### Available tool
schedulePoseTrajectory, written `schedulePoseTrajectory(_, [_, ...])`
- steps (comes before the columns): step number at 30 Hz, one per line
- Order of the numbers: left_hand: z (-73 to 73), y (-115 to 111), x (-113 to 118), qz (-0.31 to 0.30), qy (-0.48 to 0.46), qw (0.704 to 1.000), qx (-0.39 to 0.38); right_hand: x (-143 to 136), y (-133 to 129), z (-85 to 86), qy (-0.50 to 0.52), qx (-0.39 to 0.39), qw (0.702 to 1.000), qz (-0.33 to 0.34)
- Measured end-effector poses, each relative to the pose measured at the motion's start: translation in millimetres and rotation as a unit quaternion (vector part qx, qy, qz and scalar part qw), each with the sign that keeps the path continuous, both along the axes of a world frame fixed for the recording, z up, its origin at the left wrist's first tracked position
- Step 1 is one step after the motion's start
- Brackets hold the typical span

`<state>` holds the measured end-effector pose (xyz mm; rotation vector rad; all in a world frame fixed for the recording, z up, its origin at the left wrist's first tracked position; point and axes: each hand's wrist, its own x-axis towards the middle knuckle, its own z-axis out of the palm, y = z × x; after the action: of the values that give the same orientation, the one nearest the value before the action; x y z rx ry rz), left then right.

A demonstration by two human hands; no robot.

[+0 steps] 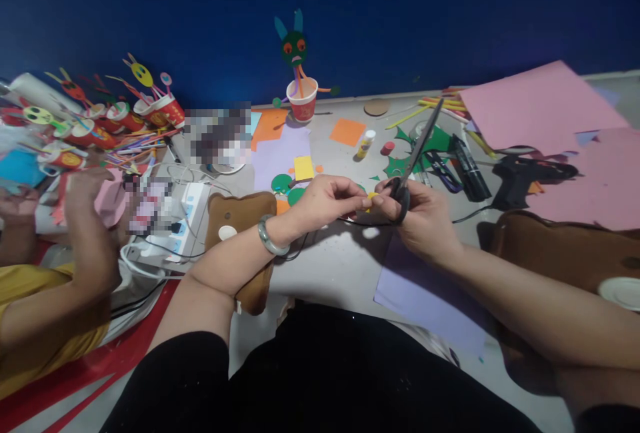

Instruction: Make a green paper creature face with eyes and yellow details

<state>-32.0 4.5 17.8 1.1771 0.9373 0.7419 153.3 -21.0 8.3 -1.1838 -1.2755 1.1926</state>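
My left hand (333, 201), with a bracelet at its wrist, pinches a small yellow paper piece (371, 201) between thumb and finger. The fingertips of my right hand (425, 216) meet the same piece from the other side. Black-handled scissors (401, 198) hang on my right hand, their blades pointing up and away. Beyond my hands lie a yellow paper square (303, 168), green paper circles (282, 183), a glue stick (366, 144) and its red cap (387, 148).
A paper cup (303, 100) holds a green-faced figure at the back. Another person's hands (90, 190) work at the left, near a power strip (189, 220). A glue gun (530, 176), pink sheets (545, 106) and a brown cushion (565, 250) lie at the right.
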Motion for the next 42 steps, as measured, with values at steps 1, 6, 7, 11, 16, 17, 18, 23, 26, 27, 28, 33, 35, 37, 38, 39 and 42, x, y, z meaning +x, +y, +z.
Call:
schedulePoseTrajectory(1, [-0.2,0,0,0.003,-0.005,1.000,0.000,0,0,0.0,0.000,-0.001,1.000,0.003])
schedulePoseTrajectory(6, [1.3,3,-5,0.038,-0.055,0.998,0.008,2,3,-0.3,-0.019,0.008,1.000,0.022])
schedulePoseTrajectory(7, [2.3,4,-6,0.050,-0.068,0.996,0.011,3,4,-0.7,-0.028,0.017,0.999,0.034])
schedulePoseTrajectory(11, [5.5,8,-10,0.087,-0.097,0.991,0.010,5,7,-4.8,-0.066,0.043,0.992,0.101])
schedulePoseTrajectory(16, [5.4,8,-9,0.093,-0.100,0.991,0.011,6,9,-9.1,-0.086,0.038,0.978,0.188])
schedulePoseTrajectory(17, [5.4,8,-9,0.090,-0.101,0.991,0.012,6,9,-9.1,-0.085,0.034,0.975,0.204])
schedulePoseTrajectory(18, [5.5,8,-9,0.088,-0.102,0.991,0.012,6,9,-8.8,-0.084,0.030,0.972,0.217])
schedulePoseTrajectory(23, [6.0,7,-10,0.088,-0.123,0.988,0.009,5,8,-6.5,-0.074,0.015,0.969,0.234])
schedulePoseTrajectory(26, [5.0,7,-11,0.088,-0.134,0.987,0.011,5,8,-5.9,-0.067,0.009,0.969,0.236])
schedulePoseTrajectory(27, [4.6,7,-11,0.088,-0.135,0.987,0.012,5,9,-5.9,-0.067,0.008,0.969,0.238])
schedulePoseTrajectory(28, [4.3,7,-11,0.087,-0.135,0.987,0.012,5,9,-5.9,-0.069,0.007,0.969,0.238])
schedulePoseTrajectory(33, [4.1,8,-10,0.086,-0.124,0.988,0.012,5,9,-6.3,-0.081,0.006,0.967,0.243])
schedulePoseTrajectory(35, [4.8,8,-10,0.087,-0.117,0.989,0.010,6,9,-6.1,-0.088,0.009,0.966,0.244])
schedulePoseTrajectory(37, [5.8,8,-9,0.089,-0.111,0.990,0.007,6,8,-5.5,-0.098,0.010,0.965,0.244])
schedulePoseTrajectory(38, [6.3,8,-9,0.090,-0.110,0.990,0.005,6,8,-5.2,-0.103,0.009,0.964,0.244])
schedulePoseTrajectory(39, [6.8,8,-9,0.092,-0.110,0.990,0.003,7,8,-5.1,-0.109,0.007,0.964,0.244])
schedulePoseTrajectory(42, [7.5,7,-9,0.097,-0.112,0.989,-0.001,7,8,-7.6,-0.119,0.008,0.963,0.243])
